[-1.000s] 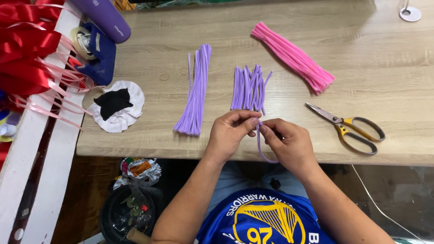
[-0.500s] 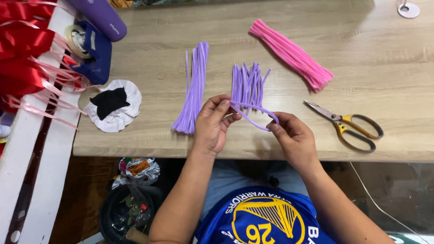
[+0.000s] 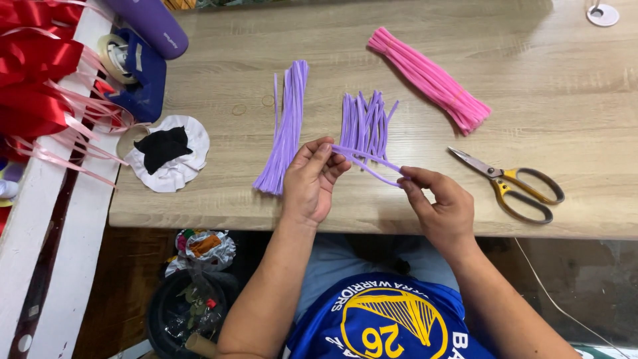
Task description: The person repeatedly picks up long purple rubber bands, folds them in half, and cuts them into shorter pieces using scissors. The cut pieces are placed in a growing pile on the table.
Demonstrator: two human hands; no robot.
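Folded purple pipe cleaner stretched between my two hands, just above the table edge

My left hand (image 3: 311, 181) pinches one end of the purple pipe cleaner (image 3: 367, 166) between thumb and fingertips, and my right hand (image 3: 441, 207) pinches the other end the same way, the doubled strand running taut between them in front of the short purple bundle (image 3: 364, 125). To work it well, I judge I should keep both pinches close to the ends, hold the two strands side by side so they don't cross, and keep even tension. The long purple bundle (image 3: 286, 133) lies left of it, the pink bundle (image 3: 430, 80) and scissors (image 3: 512, 183) to the right on the wooden table (image 3: 219, 80)
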